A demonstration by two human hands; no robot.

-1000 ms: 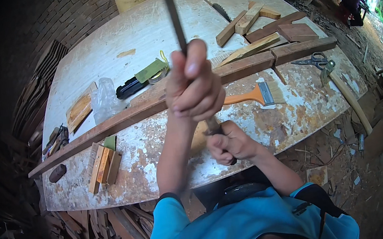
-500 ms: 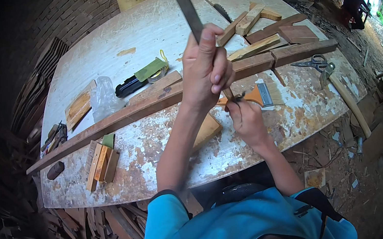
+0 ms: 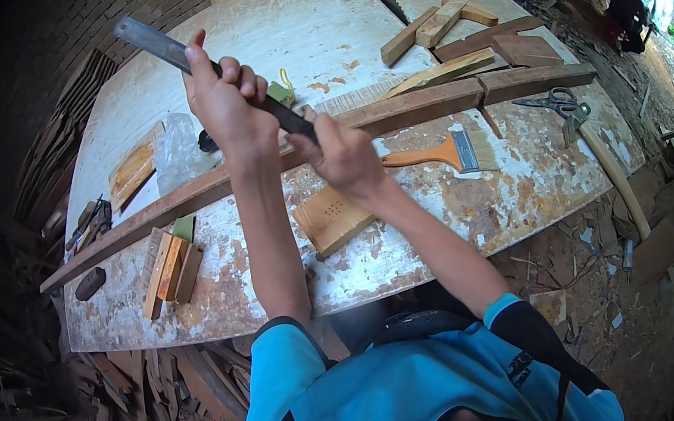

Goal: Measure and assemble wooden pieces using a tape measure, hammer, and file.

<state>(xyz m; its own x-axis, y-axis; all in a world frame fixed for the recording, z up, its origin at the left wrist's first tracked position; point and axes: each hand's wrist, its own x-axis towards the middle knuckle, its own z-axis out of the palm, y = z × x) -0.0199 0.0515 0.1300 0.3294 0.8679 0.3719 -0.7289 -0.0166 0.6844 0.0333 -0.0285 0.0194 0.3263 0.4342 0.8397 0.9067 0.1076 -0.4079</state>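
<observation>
A long, flat, dark metal bar that looks like a file (image 3: 155,44) slants up to the left above the workbench. My left hand (image 3: 230,104) is closed loosely round its middle, some fingers partly lifted. Lower down, my right hand (image 3: 347,161) is closed on its near end, which the fingers hide. Beneath my right hand lies a wooden block (image 3: 333,215) with small dark holes in its top. A wide paintbrush (image 3: 425,156) with an orange handle rests just right of that hand.
A long wooden beam (image 3: 163,215) crosses the workbench (image 3: 228,301). Small wood blocks (image 3: 170,270) stand at the left; scissors (image 3: 556,101) and a hammer (image 3: 604,162) lie right. A plastic bag (image 3: 179,156), wood offcuts (image 3: 440,23) and a saw blade (image 3: 392,6) are farther back.
Both hands have swung left with the file, which now slants left instead of standing nearly upright. My left hand's grip has loosened. The wooden block and the brush handle show more fully.
</observation>
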